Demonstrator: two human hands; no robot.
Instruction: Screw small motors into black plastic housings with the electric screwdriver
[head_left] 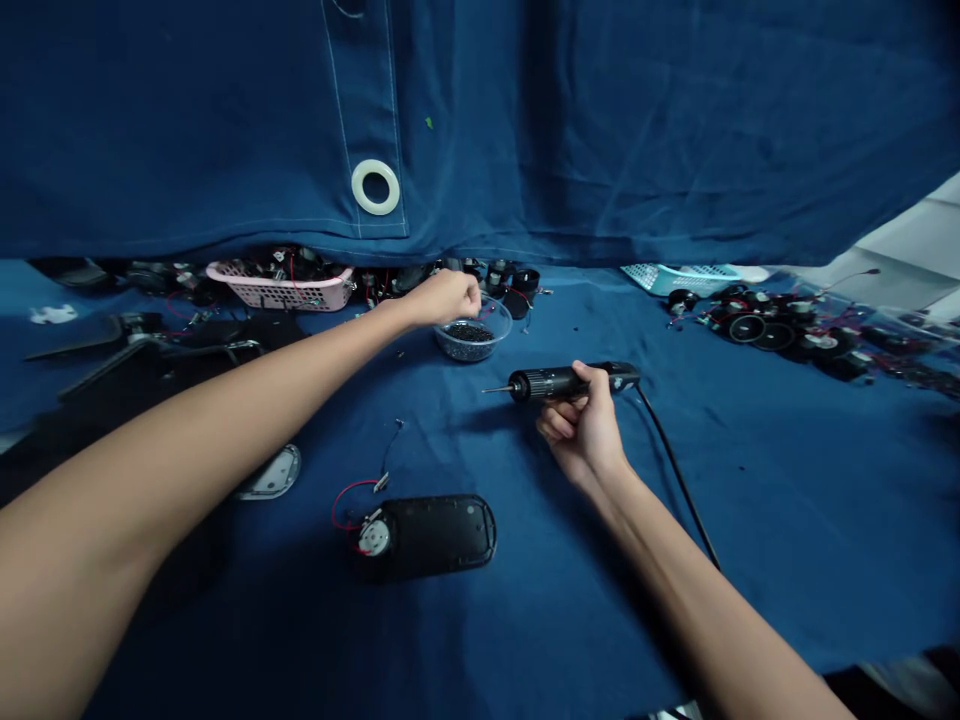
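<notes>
My right hand (589, 420) grips a black corded electric screwdriver (551, 383), its thin bit pointing left above the blue cloth. Over a clear plastic bowl (480, 345) of small dark screws (466, 332) is my left hand (448, 298), fingers curled together. Whether anything sits between those fingers is hidden. Nearer to me lies a black oblong housing (442, 533), hollow side up. A small round motor (375, 537) with a red wire sits at its left end, and a small metal connector piece (381, 482) lies on the cloth beside it.
A pink basket (289, 292) full of dark parts stands at the back left, a light-blue basket (686, 280) at the back right. Piles of motors with wires (780, 330) lie on the right. Black panels (157, 370) cover the left side. A blue curtain (480, 120) hangs behind.
</notes>
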